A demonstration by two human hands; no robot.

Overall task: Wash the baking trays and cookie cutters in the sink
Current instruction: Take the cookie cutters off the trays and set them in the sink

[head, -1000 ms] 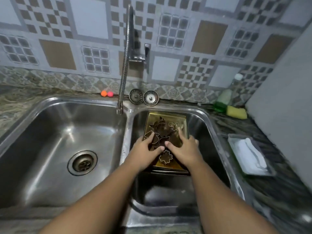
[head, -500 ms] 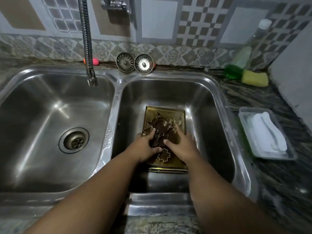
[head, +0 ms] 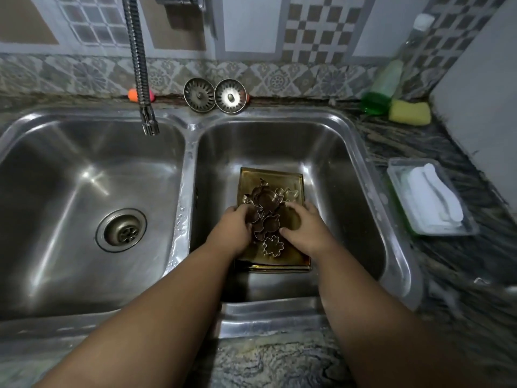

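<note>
A gold baking tray (head: 270,176) lies low in the right basin of a steel double sink (head: 347,152). Several metal cookie cutters (head: 267,204) are piled on it, and a flower-shaped cutter (head: 273,245) lies apart near its front edge. My left hand (head: 233,229) grips the tray's left side, with the thumb over the cutter pile. My right hand (head: 306,229) grips the tray's right side, fingers curled over its edge. A second tray edge shows under the front of the first one.
The flexible tap spout (head: 140,65) hangs over the left basin, whose drain (head: 121,229) is open. Two sink strainers (head: 214,94) lean on the back ledge. A green soap bottle (head: 379,91), yellow sponge (head: 409,113) and a clear dish with white soap (head: 430,197) sit on the right counter.
Both hands have lowered the tray with its cutters deeper into the right basin. The view has tilted down, so the tap and wall now sit higher in frame.
</note>
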